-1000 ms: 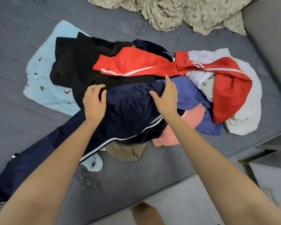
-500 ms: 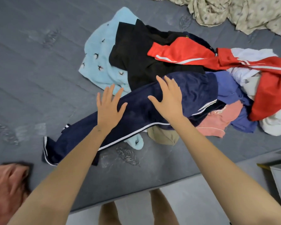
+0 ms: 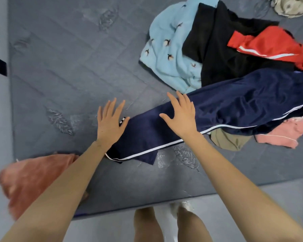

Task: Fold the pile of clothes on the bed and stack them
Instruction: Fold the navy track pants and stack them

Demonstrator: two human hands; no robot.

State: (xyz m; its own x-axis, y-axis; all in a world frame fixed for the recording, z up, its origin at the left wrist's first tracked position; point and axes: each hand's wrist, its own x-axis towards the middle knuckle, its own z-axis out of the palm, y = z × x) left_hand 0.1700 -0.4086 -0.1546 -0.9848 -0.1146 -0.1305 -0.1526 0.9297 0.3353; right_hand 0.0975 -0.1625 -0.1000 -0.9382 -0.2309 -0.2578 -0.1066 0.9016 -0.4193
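Nearest of all, a person's bare legs (image 3: 147, 224) stand on the pale floor (image 3: 252, 203) against the near edge of a grey quilted bed (image 3: 68, 67). Both bare forearms reach forward over that edge. At the bed's near left corner lies a bunched salmon-pink cloth (image 3: 33, 179), partly hidden under the left forearm. A little farther in, the left hand (image 3: 110, 123) is flat and released, its fingers straight and spread. Its palm sits at the cuff end of a pair of navy trousers (image 3: 234, 105), and its fingertips reach onto bare bedding. Just to its right, the right hand (image 3: 180, 117) also lies flat with the fingers spread, resting on the same trouser leg and gripping nothing. The trousers have a white stripe down the side. They stretch from near the middle of the near edge out toward the right edge, where their upper part rests on a heap of clothes. Tucked under them on the near side are an olive garment (image 3: 227, 140) and, right of it, a pink garment (image 3: 283, 135). Beyond the trousers sits a light blue towel (image 3: 168, 55) printed with small birds, overlapped on its right by a black garment (image 3: 217, 55). A red garment (image 3: 269, 44) with white stripes lies on the black one, at the right edge. In the far right corner is a crumpled beige sheet (image 3: 290, 6).
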